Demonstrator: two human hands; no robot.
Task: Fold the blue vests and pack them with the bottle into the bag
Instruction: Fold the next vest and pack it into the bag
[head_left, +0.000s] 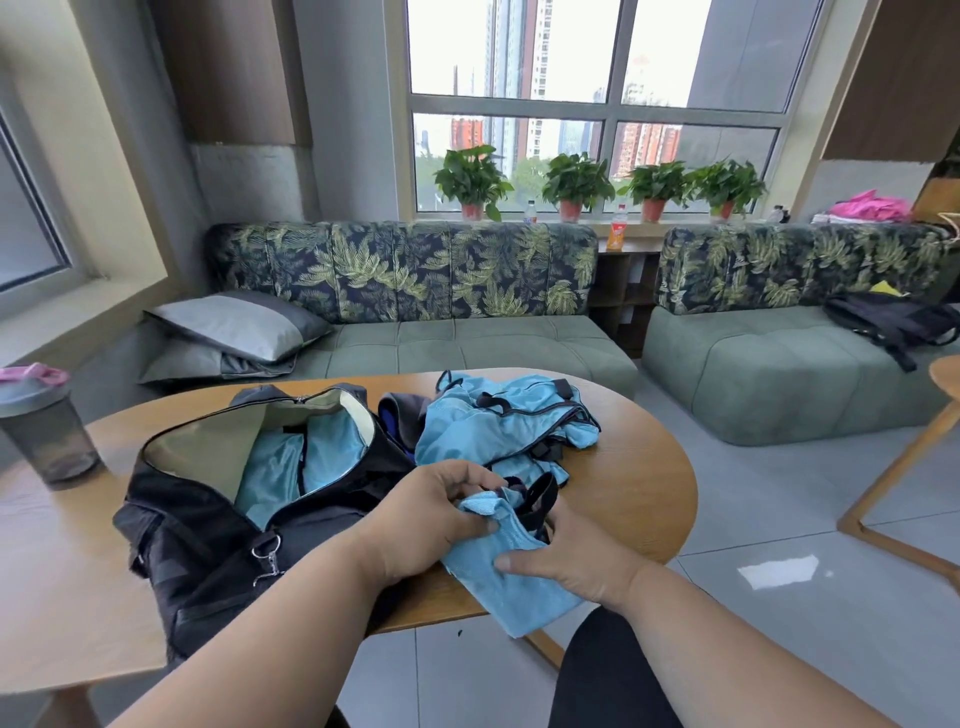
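Head camera looks down over an oval wooden table (649, 467) where the person is working a blue mesh vest (498, 577) at the near edge, part of it drooping off the tabletop toward the floor. The left hand (441, 519) has its fingers curled into the upper end of that vest, bunching the cloth and its black strap, while the right hand (566, 561) lies over the cloth with the thumb pressing on top; its fingers are hidden behind the fabric, but it looks to be gripping the vest too. Just beyond the hands, a loose heap of more blue vests (509, 421) with black trim sits on the table, unfolded and tangled. To the left of it, touching the near vest's side of the table, a black duffel bag (218, 525) lies unzipped with its mouth gaping, and blue fabric (291, 467) is already inside against the pale lining. The shaker bottle (44, 426), smoky grey with a pink lid, stands upright well apart on a second tabletop at far left, outside the bag. Behind everything runs a green sofa (467, 338) with a leaf-print back and grey pillows (234, 325), and potted plants (576, 184) line the windowsill.
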